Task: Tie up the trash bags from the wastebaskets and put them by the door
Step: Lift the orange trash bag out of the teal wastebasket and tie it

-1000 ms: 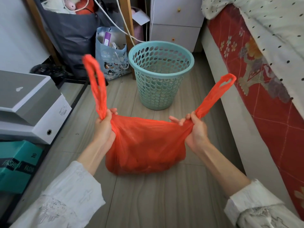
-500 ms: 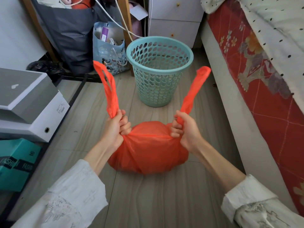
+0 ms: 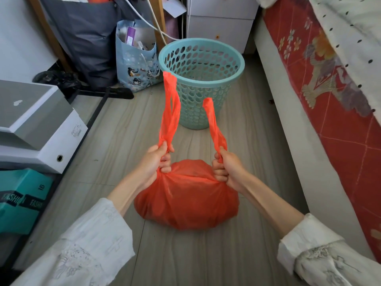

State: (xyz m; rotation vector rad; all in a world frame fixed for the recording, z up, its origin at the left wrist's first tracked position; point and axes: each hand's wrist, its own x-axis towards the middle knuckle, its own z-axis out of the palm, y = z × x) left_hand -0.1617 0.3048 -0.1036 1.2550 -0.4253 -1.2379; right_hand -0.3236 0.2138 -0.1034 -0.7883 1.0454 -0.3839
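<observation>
A full orange-red trash bag rests on the wooden floor in front of me. My left hand grips the base of its left handle loop, which stands upward. My right hand grips the base of the right handle loop, also pointing up. Both fists sit close together at the top of the bag, whose mouth is drawn shut between them. Behind the bag stands a teal perforated wastebasket, with no liner in it.
A bed with a red patterned sheet runs along the right. White and grey boxes and a teal box are stacked at the left. A light blue penguin bag, a dark bag and a white drawer unit stand at the back.
My hands have drawn closer together over the bag, pulling its mouth shut. The two handle loops have swung from spread outward to nearly upright, and the bag has bunched into a rounder shape.
</observation>
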